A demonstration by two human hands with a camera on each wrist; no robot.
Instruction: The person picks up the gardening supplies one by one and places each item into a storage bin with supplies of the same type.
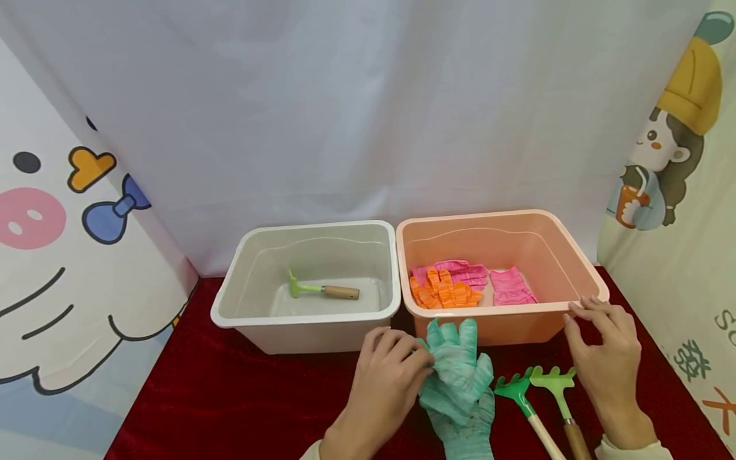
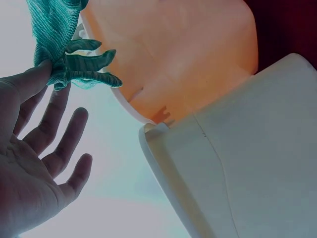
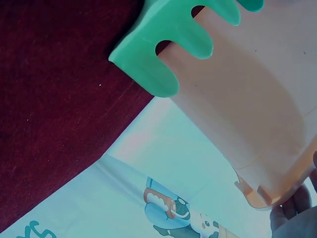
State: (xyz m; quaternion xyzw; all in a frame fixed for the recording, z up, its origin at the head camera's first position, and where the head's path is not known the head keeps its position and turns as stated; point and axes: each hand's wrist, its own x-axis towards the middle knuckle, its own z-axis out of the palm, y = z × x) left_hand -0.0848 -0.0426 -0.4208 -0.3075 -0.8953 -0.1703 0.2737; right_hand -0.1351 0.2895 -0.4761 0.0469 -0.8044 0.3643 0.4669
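Note:
My left hand [image 1: 388, 367] pinches a green knit glove [image 1: 457, 367] between thumb and forefinger, its other fingers spread in the left wrist view. The glove is raised in front of the peach bin [image 1: 489, 329], its fingers reaching toward the near rim. Beneath it, a second green glove [image 1: 468, 441] lies on the red cloth, partly covered. My right hand [image 1: 609, 351] grips the bin's near right corner, thumb outside and fingers over the rim. Orange gloves [image 1: 445, 291] and pink gloves [image 1: 512, 287] lie inside that bin.
A grey-white bin [image 1: 322, 332] stands to the left, against the peach one, with a small light-green hand rake [image 1: 339, 292] inside. Between my hands lie a dark-green hand rake [image 1: 517, 388] and a light-green one [image 1: 554, 383]. White curtain [image 1: 345, 128] hangs behind.

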